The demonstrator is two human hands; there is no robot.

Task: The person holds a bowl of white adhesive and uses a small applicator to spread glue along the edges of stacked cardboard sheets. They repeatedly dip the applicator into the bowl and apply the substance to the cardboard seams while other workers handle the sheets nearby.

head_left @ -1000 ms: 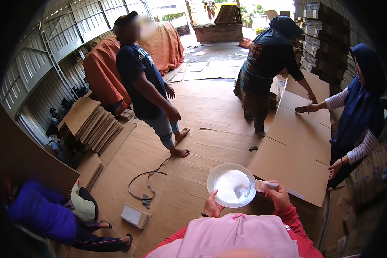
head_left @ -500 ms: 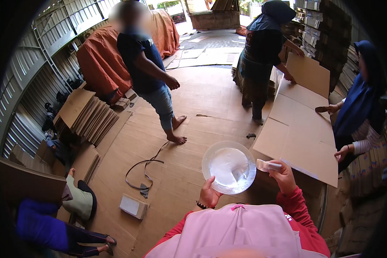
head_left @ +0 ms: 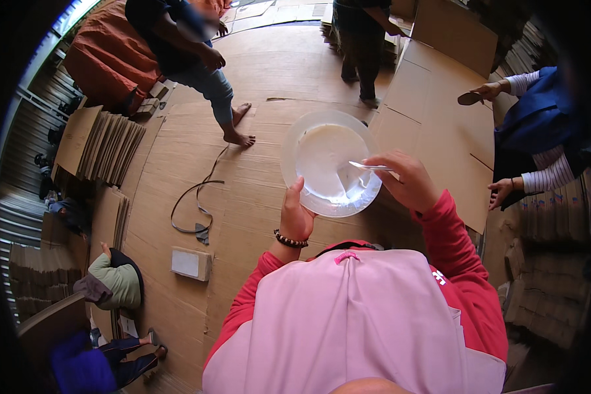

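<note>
My left hand (head_left: 297,215) grips the near-left rim of a pale, wide-rimmed bowl (head_left: 290,157), the thumb on top and the other fingers mostly hidden below. Inside lies a smooth, thick white mass (head_left: 320,154) with a wedge-shaped gap on its right side, where the bowl's shiny bottom shows. My right hand (head_left: 408,178) is closed around a slim white spoon (head_left: 369,167). Its tip is over the gap's edge; whether it touches the white mass I cannot tell.
A cardboard sheet (head_left: 433,125) lies on a table at right, with co-workers beside it. Another person (head_left: 184,49) stands barefoot ahead. A black strap (head_left: 192,190) and a small box (head_left: 190,262) lie on the cardboard-covered floor. Stacked cardboard (head_left: 105,144) stands at left.
My right hand has moved left with the spoon, from beside the bowl to over it. The view has tilted down. The co-worker at right has lifted the brown tool off the cardboard sheet.
</note>
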